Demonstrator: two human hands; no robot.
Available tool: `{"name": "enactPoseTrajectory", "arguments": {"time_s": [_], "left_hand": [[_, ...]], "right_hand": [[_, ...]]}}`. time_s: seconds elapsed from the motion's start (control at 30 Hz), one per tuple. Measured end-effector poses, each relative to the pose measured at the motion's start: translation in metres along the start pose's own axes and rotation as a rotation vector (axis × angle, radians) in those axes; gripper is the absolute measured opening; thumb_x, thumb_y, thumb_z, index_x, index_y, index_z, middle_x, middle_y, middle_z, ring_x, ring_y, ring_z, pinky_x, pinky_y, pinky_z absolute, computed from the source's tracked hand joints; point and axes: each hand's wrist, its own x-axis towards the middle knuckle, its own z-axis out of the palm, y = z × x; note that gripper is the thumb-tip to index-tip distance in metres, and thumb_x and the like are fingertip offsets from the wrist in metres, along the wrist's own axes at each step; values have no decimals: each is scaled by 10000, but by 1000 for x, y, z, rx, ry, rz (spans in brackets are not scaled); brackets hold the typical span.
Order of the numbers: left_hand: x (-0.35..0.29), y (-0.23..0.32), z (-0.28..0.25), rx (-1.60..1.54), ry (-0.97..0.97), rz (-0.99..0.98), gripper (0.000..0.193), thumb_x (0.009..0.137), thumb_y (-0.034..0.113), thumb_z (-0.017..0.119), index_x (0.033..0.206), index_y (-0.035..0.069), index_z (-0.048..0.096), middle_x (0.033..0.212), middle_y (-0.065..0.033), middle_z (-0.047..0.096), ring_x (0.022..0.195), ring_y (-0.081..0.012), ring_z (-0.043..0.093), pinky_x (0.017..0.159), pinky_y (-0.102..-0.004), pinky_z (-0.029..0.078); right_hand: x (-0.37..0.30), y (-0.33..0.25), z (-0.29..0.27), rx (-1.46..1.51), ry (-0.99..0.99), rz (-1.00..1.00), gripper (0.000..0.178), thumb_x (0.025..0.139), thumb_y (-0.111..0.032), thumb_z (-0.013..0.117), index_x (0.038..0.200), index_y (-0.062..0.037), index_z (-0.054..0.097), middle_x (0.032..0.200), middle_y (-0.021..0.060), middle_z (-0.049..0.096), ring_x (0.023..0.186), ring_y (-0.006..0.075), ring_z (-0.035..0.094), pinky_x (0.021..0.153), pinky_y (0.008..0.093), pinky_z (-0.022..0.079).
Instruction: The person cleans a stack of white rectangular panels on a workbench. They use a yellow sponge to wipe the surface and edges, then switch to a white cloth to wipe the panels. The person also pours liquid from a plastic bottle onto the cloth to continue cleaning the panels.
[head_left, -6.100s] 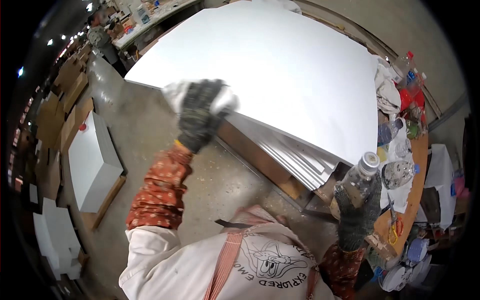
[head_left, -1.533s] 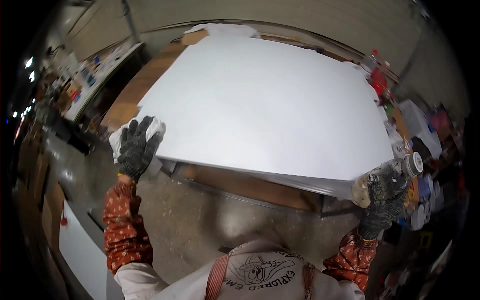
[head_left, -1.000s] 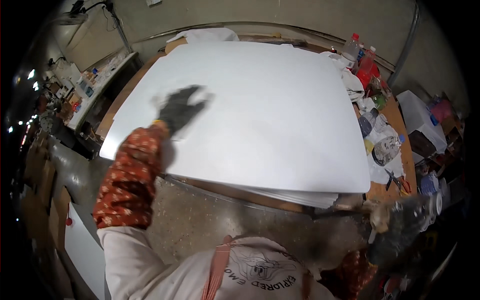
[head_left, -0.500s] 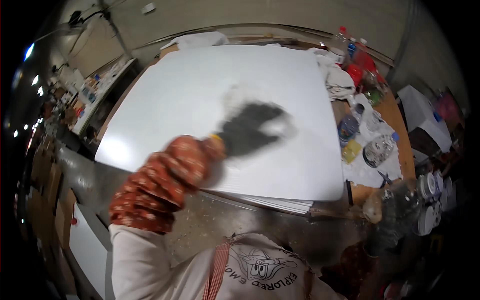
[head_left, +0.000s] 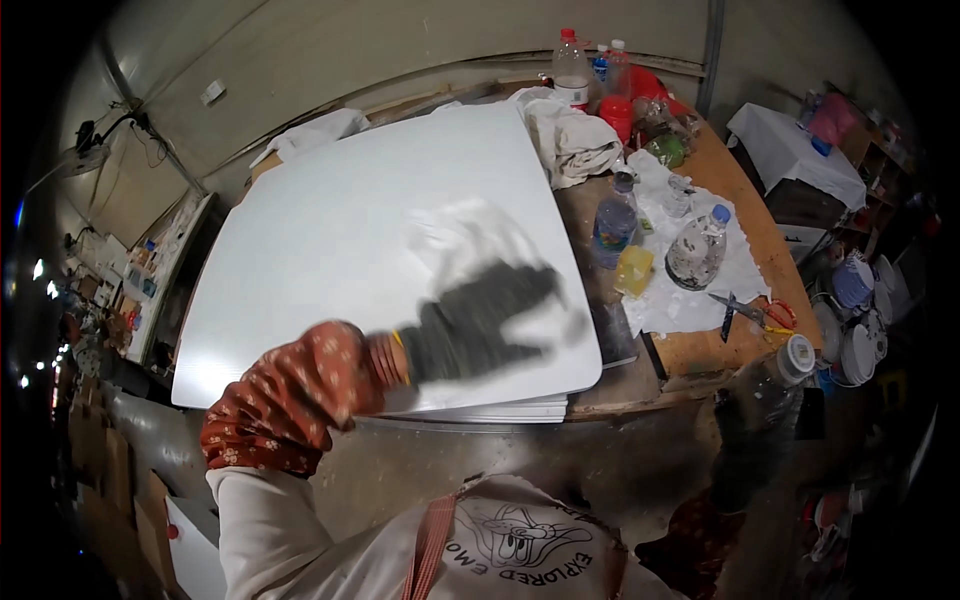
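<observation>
Gloved left hand [head_left: 480, 320] spreads flat over white board [head_left: 330, 240].

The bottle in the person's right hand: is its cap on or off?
On. The clear bottle in the gloved right hand shows a white cap on its neck, pointing up and right. Its fill level is too blurred to tell.

The big white board [head_left: 340, 240] lies flat on top of a stack of similar sheets at the table's near edge, with a pale cloth [head_left: 470, 235], blurred, on its right part, and the clear plastic bottle [head_left: 765, 400] with white cap stands tilted off the table.
</observation>
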Motion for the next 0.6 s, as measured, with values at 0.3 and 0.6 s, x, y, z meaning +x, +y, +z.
{"name": "enactPoseTrajectory", "arguments": {"time_s": [0.3, 0.6], "left_hand": [[92, -74, 26, -4, 48, -44, 499, 882, 491, 515, 1262, 168, 533, 1309, -191, 468, 1226, -356, 419, 1066, -454, 262], [51, -8, 1, -193, -108, 163, 593, 861, 542, 524, 1299, 143, 493, 1355, -165, 445, 1285, -316, 379, 1093, -474, 228]], "right_hand": [[42, -61, -99, 924, -146, 132, 800, 696, -88, 778, 1366, 2, 351, 1316, 162, 453, 1174, 260, 466, 998, 388, 372], [46, -61, -76, 1096, -130, 32, 771, 662, -97, 782, 1332, -6, 411, 1198, 161, 566, 1066, 277, 556, 910, 381, 445]]}}
